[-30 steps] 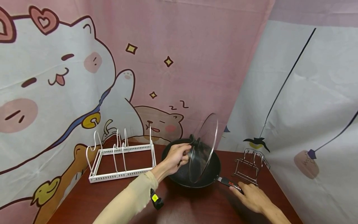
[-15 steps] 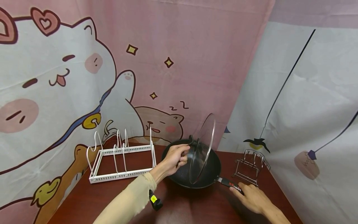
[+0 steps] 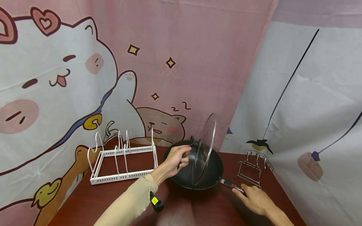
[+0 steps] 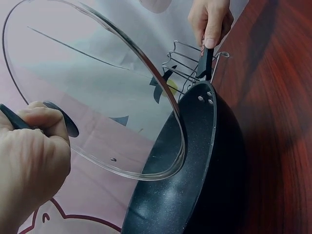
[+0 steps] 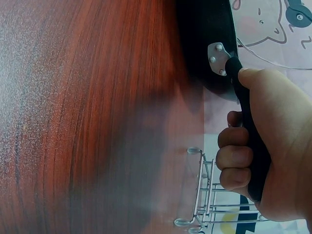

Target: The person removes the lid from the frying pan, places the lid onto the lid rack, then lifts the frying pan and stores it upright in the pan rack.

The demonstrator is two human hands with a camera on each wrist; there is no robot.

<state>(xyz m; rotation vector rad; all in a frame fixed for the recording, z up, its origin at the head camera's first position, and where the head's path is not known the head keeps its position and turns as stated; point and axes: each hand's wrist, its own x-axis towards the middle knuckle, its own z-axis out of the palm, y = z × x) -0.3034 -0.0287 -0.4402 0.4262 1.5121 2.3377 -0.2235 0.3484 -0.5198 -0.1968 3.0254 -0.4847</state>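
A round glass lid [image 3: 211, 138] with a metal rim stands nearly on edge over a black wok [image 3: 181, 179]. My left hand [image 3: 176, 160] grips the lid's black knob, seen in the left wrist view as a dark handle [image 4: 65, 119] between curled fingers. Whether the lid's lower rim touches the wok I cannot tell. My right hand [image 3: 258, 199] holds the wok's black handle [image 3: 230, 184]; in the right wrist view the fingers wrap round that handle [image 5: 253, 141]. The wok sits on the table, its handle pointing front right.
A white rack [image 3: 124, 175] with upright wire dividers stands on the left of the red-brown table [image 3: 181, 207]. Behind the wok handle, at the right, is a small metal wire rack [image 3: 250, 169]. A printed curtain [image 3: 198, 62] hangs close behind everything.
The glass lid has tilted and shifted slightly to the left, turning more edge-on. My left hand has barely moved with it; the right hand and the wok have stayed in place.
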